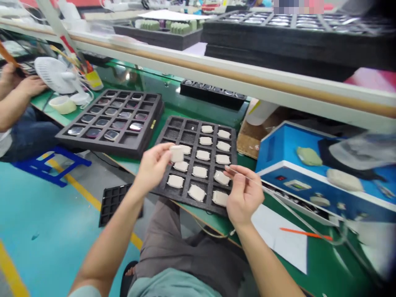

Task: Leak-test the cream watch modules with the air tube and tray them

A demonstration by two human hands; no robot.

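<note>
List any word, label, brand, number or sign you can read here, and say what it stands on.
No text can be read with certainty.
Yellow label on the side of the dark tray: too small to read.
Display on the blue machine: too blurred to read.
Yellow holder: any print is too blurred to read.

No legible text anywhere.

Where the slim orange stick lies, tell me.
The slim orange stick lies at the head view's lower right, across the edge of the white paper sheet, in front of the blue boxy machine.
</note>
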